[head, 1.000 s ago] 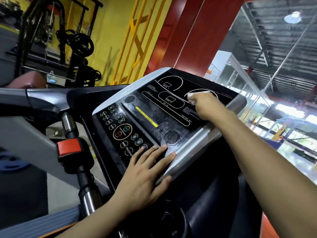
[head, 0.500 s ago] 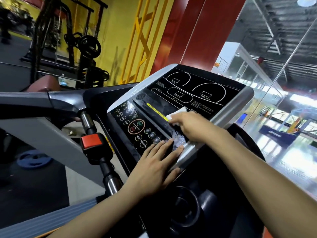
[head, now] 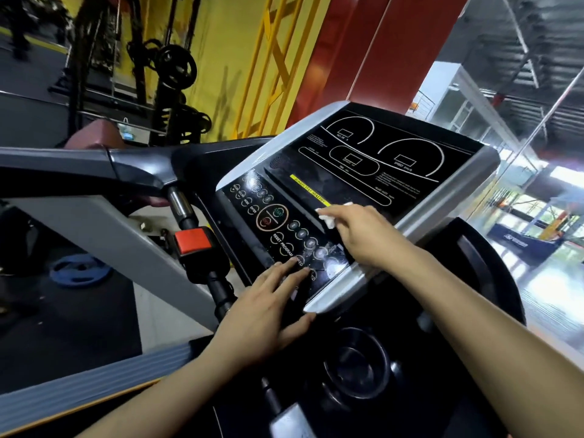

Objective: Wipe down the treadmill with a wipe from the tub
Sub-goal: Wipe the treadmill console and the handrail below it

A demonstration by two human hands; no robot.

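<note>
**A:** Nearest the camera, your left hand (head: 268,314) lay flat on the lower edge of the console (head: 363,172). Fingers were straight and spread, tips on the bottom row of the keypad (head: 278,229), thumb along the silver rim. It held nothing and only braced.

**B:** And the wipe?

**A:** Farther up the panel, your right hand (head: 363,235) had it. The wipe (head: 328,218) was bunched under curled fingers, with a white edge poking out toward the yellow label strip (head: 311,191). It was pressed onto the ledge between the keypad and the display, touching the strip's right end.

**B:** Which way was the uncleaned area from your fingers?

**A:** I'd judge up-left and left. The strip's long axis ran diagonally, from the wipe up-left toward the small speaker grille (head: 276,161). The keypad sat to the left of the wipe, between your two hands. Wet-looking smears showed on the lowest buttons only, near your left fingertips.

**B:** So which hand was nearer?

**A:** The right one, already in contact, so a stroke along the strip needed no regrip. The left was nearer the keypad but carried no wipe, and its fingertips covered the bottom buttons. You'd likely have had to lift it to clean there.

**B:** Beyond that?

**A:** The display (head: 385,153) lay farthest, above the wipe. I couldn't tell if it was clean. No tub in view.
</note>
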